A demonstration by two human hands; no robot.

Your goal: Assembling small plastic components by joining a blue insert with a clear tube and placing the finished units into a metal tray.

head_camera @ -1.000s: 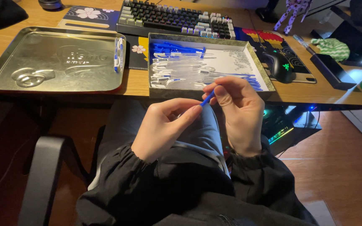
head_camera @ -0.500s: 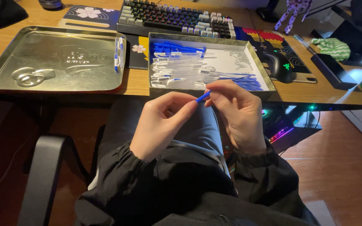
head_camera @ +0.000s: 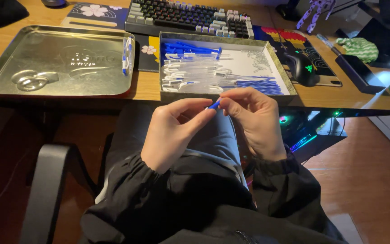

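Head view: at frame centre, left hand [head_camera: 173, 132] and right hand [head_camera: 253, 118] pinch a small blue pen part [head_camera: 214, 105] together, just below the metal tray [head_camera: 274, 61] of pen pieces.

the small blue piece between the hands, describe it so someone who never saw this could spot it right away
Start at the wooden desk and find the open metal tray of clear and blue pen parts in front of the keyboard. Just below its near edge, the left hand and right hand meet fingertip to fingertip. The small blue piece is pinched there, the only blue part outside the trays.
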